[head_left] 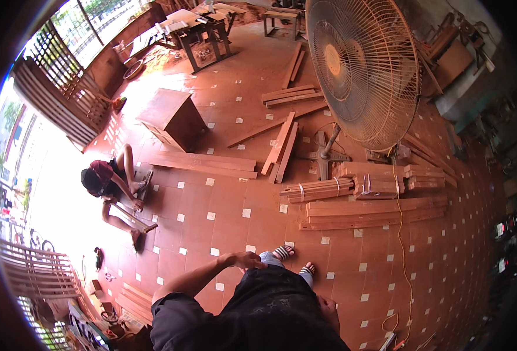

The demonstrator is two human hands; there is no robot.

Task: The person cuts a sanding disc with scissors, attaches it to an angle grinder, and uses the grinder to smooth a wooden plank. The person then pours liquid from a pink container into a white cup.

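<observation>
My left hand point(248, 259) is held in front of my waist, its fingers drawn together. Whatever it may hold, if anything, is hidden. Low beside my right hip hangs my right hand point(328, 309), partly covered by my dark shirt, so its fingers do not show clearly. Both hands are apart from the wood on the floor. Ahead of my striped sandals lies a stack of long reddish boards point(375, 213). Behind it are a tied bundle of wood strips point(318, 189) and several shorter stacked pieces point(375, 178).
A large pedestal fan point(363, 70) stands ahead, and a yellow cord point(403, 257) runs along the tiles to my right. At left a person point(109, 184) crouches with a long wooden piece. Beyond are a wooden cabinet point(173, 117), a long board point(206, 164) and a workbench point(194, 26).
</observation>
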